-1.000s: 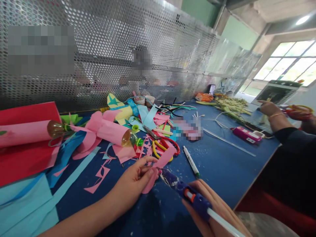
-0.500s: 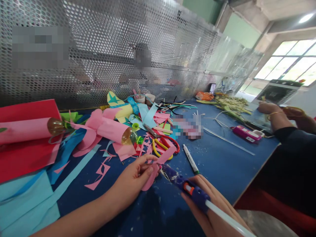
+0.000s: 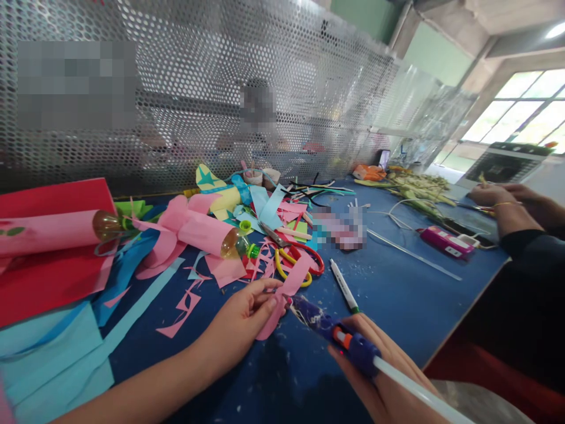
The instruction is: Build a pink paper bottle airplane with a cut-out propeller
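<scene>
Between the fingers and thumb of my left hand (image 3: 247,315) is a curved pink paper piece (image 3: 296,277), one end pointing up and the other hanging down. My right hand (image 3: 384,365) is wrapped round a dark blue glue gun (image 3: 324,321) with a long white glue stick (image 3: 424,391) in its back. The gun's nozzle meets the paper close to my left fingertips. Just beyond lie scissors (image 3: 315,259) with red and yellow handles. A white marker (image 3: 343,287) with a green end lies above my right hand.
Pink-wrapped bottles (image 3: 203,227), red sheets (image 3: 53,285) and light blue paper (image 3: 57,365) cover the left side. A perforated metal screen (image 3: 185,88) stands behind. At right are a purple power strip (image 3: 446,242) and a co-worker's hands (image 3: 507,203).
The whole view has shifted slightly, so things sit a little further right. My hands keep the same hold on the paper and the glue gun. The co-worker's hands have moved closer together.
</scene>
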### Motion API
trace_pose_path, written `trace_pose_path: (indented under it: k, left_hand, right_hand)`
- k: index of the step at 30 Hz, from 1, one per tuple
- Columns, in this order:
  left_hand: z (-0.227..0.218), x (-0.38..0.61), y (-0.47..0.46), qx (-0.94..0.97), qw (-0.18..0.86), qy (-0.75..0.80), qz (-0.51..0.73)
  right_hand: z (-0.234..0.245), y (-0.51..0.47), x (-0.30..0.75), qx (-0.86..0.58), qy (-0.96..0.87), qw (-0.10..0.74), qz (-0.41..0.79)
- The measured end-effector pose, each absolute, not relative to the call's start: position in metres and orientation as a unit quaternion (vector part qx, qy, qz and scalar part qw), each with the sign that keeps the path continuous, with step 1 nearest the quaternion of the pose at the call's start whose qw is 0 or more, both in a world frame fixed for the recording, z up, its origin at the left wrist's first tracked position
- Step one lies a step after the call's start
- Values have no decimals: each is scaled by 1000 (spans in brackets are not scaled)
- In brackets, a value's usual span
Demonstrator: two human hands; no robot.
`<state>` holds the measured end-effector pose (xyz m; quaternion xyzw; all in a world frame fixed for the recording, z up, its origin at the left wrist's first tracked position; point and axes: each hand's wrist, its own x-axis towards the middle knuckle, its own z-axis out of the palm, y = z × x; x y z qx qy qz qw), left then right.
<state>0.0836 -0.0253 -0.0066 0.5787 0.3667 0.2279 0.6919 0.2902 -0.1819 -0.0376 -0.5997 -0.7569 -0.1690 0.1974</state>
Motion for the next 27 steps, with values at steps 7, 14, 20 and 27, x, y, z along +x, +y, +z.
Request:
trace_pose_path:
  k: [7, 14, 20, 27]
  left_hand:
    - [-7, 83, -25, 591, 684, 365, 223]
    - [-9, 82, -26, 593, 683, 364, 223]
    - [-8, 82, -26, 603, 676, 360, 223]
    - [-6, 84, -25, 583, 689, 362, 231]
  right_hand:
    - [-16, -175, 281, -584, -761, 226, -171]
    - [-5, -173, 281, -587, -763, 247, -113]
    - [-8, -177, 288, -568, -773, 267, -96]
    - [6, -175, 290, -612, -759, 219, -43]
